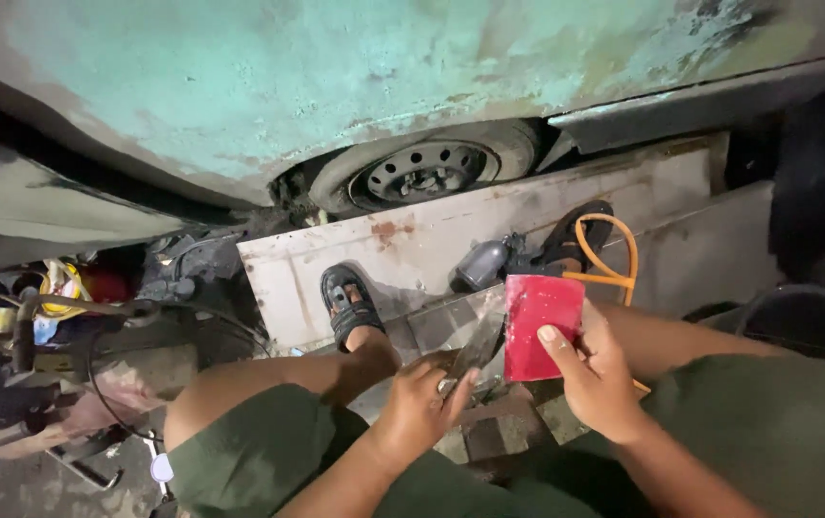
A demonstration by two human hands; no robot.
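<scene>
I see my right hand [597,369] pinching the red square sheet [539,324] upright, thumb across its lower edge. My left hand [422,403], fingers closed, grips a flat metal scraper [475,347] whose long axis runs toward one o'clock, tip just touching the sheet's left edge.

A weathered car body [269,86] with patchy turquoise paint fills the frame from nine to one o'clock. Under its arch at twelve o'clock sits a worn tyre on a dark steel wheel [427,171]. A pale, rust-spotted panel [451,240] lies flat at the centre, with an orange hose [614,251] looped at two o'clock. A heap of cables and tools [58,317] crowds nine o'clock. Black sandals [348,303] rest on the panel.
</scene>
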